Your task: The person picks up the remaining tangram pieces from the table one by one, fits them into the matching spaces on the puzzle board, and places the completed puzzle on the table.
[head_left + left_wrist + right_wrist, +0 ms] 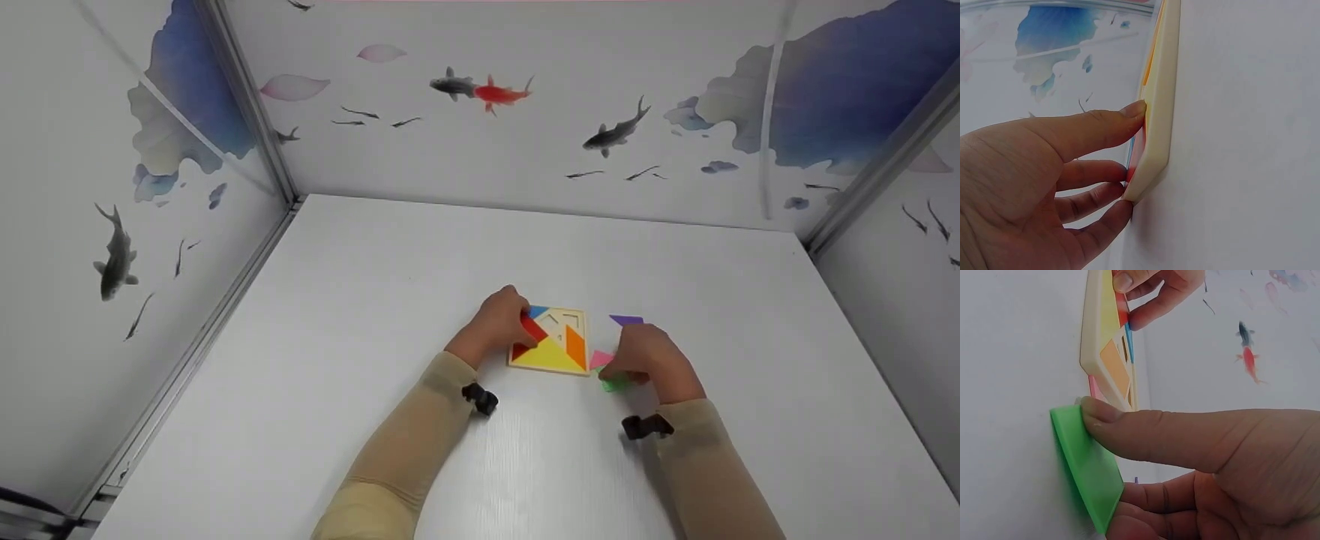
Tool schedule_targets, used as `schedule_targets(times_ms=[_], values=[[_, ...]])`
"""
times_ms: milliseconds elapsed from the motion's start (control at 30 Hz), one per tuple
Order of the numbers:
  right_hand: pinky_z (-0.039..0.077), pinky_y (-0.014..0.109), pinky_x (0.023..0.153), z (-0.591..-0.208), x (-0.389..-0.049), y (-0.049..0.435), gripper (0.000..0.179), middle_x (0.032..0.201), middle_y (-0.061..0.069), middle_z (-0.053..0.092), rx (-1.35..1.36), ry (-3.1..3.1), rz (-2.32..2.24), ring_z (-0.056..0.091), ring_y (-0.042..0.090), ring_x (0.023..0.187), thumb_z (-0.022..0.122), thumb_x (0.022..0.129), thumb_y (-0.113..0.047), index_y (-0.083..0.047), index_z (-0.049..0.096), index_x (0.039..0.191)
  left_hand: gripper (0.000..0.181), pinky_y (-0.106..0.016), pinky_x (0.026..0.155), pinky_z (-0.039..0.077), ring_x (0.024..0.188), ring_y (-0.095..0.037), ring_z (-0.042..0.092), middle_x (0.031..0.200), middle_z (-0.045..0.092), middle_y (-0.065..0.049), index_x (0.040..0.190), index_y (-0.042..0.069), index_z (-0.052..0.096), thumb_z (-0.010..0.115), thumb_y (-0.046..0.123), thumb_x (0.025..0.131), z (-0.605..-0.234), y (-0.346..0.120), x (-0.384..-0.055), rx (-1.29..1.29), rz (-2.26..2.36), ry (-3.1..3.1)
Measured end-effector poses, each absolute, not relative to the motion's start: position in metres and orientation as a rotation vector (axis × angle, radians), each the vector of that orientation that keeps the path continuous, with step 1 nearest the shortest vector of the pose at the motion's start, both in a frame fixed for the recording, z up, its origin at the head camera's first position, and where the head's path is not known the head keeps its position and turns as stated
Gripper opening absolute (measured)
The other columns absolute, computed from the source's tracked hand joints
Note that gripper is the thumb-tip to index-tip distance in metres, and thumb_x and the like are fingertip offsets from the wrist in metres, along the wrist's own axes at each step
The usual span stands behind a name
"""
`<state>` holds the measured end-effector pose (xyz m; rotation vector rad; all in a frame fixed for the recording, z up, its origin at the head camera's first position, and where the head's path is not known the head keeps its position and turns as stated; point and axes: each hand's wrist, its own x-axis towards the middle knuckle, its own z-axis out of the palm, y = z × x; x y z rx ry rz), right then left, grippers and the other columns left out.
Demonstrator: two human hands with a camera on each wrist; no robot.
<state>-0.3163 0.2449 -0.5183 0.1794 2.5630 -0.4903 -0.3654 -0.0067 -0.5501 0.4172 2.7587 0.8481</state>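
Observation:
A square wooden tangram tray [551, 371] lies on the table with a yellow triangle [551, 358], an orange parallelogram [575, 346], red [533, 328] and blue [538, 310] pieces in it; bare recesses show at its upper right. My left hand [495, 324] grips the tray's left side, thumb on the top face and fingers along the edge. Just right of the tray, my right hand [654, 356] pinches a green tangram piece [1086, 467] between thumb and fingers, close over the table. Beside it lies a pink piece [601, 359], partly hidden by this hand.
A purple piece [626, 320] lies behind the right hand, partly covered. The white table [360, 300] is bounded by printed panels with fish at the back and on both sides. Black wrist cameras [481, 400] sit at both cuffs.

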Motion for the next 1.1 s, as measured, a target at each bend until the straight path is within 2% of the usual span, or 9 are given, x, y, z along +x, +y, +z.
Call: schedule_targets(times_ms=[167, 433, 667, 900, 1100], values=[[0.051, 0.029, 0.066, -0.518, -0.317, 0.249, 0.030, 0.072, 0.007, 0.061, 0.143, 2.558, -0.499, 0.056, 0.021, 0.067, 0.090, 0.085, -0.029, -0.004, 0.077, 0.095, 0.054, -0.033, 0.107, 0.050, 0.111, -0.020, 0.055, 0.121, 0.059, -0.005, 0.127, 0.005, 0.073, 0.093, 0.029, 0.083, -0.553, -0.007, -0.368, 0.443, 0.845, 2.760], [0.059, 0.029, 0.071, -0.514, -0.317, 0.258, 0.032, 0.089, 0.010, 0.069, 0.095, 2.523, -0.609, 0.064, 0.023, 0.075, 0.086, 0.089, -0.025, -0.003, 0.074, 0.108, 0.055, -0.033, 0.106, 0.050, 0.110, -0.021, 0.055, 0.122, 0.059, -0.006, 0.127, 0.004, 0.073, 0.093, 0.030, 0.082, -0.553, -0.008, -0.369, 0.458, 0.830, 2.764], [0.057, 0.029, 0.071, -0.514, -0.317, 0.261, 0.019, 0.086, 0.008, 0.070, -0.008, 2.478, -0.604, 0.064, 0.020, 0.074, 0.082, 0.092, -0.023, -0.008, 0.074, 0.101, 0.056, -0.033, 0.107, 0.051, 0.112, -0.021, 0.055, 0.124, 0.059, -0.007, 0.128, 0.004, 0.073, 0.091, 0.031, 0.083, -0.553, -0.007, -0.370, 0.486, 0.767, 2.783], [0.060, 0.030, 0.075, -0.518, -0.320, 0.264, 0.023, 0.092, 0.007, 0.071, -0.044, 2.449, -0.660, 0.066, 0.021, 0.077, 0.081, 0.093, -0.025, -0.009, 0.075, 0.108, 0.052, -0.034, 0.106, 0.051, 0.111, -0.022, 0.055, 0.122, 0.059, -0.007, 0.123, 0.004, 0.074, 0.092, 0.031, 0.082, -0.554, -0.007, -0.370, 0.475, 0.788, 2.778], [0.062, 0.031, 0.076, -0.517, -0.322, 0.267, 0.023, 0.092, 0.008, 0.071, -0.059, 2.435, -0.768, 0.066, 0.022, 0.077, 0.082, 0.094, -0.027, -0.008, 0.075, 0.105, 0.052, -0.034, 0.107, 0.050, 0.112, -0.021, 0.055, 0.123, 0.058, -0.006, 0.125, 0.005, 0.074, 0.092, 0.031, 0.083, -0.553, -0.007, -0.368, 0.458, 0.812, 2.773]])
